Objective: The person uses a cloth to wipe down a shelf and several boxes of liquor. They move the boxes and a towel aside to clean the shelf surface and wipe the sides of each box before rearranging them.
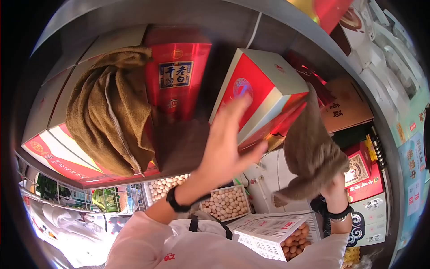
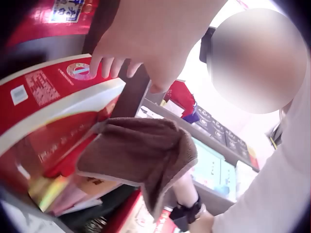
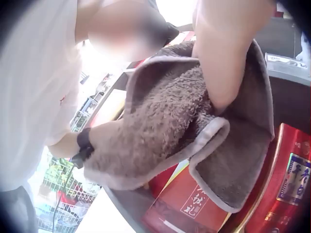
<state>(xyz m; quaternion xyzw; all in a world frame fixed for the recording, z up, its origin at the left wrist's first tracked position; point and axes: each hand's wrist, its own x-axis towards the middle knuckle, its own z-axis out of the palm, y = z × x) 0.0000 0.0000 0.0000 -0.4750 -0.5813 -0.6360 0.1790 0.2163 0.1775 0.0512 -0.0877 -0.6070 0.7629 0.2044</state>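
My left hand point(image 1: 224, 143) reaches up with its fingers extended, its fingertips right at the round emblem on a red and white gift box point(image 1: 255, 89). In the left wrist view the same left hand point(image 2: 150, 43) overlaps the box's red face. Off to the right, my right hand point(image 1: 335, 190) grips a brown towel point(image 1: 309, 157), which hangs in folds beside the box. The right wrist view has the fleecy towel point(image 3: 160, 111) bunched below my right hand point(image 3: 221, 63), whose fingertips are hidden in the folds.
Another brown cloth point(image 1: 112, 112) drapes over pale boxes at the left of the shelf. A red box point(image 1: 179, 71) with a blue label stands at the back. Below are a tray of eggs point(image 1: 226, 201) and a white basket point(image 1: 264, 242) with brown eggs.
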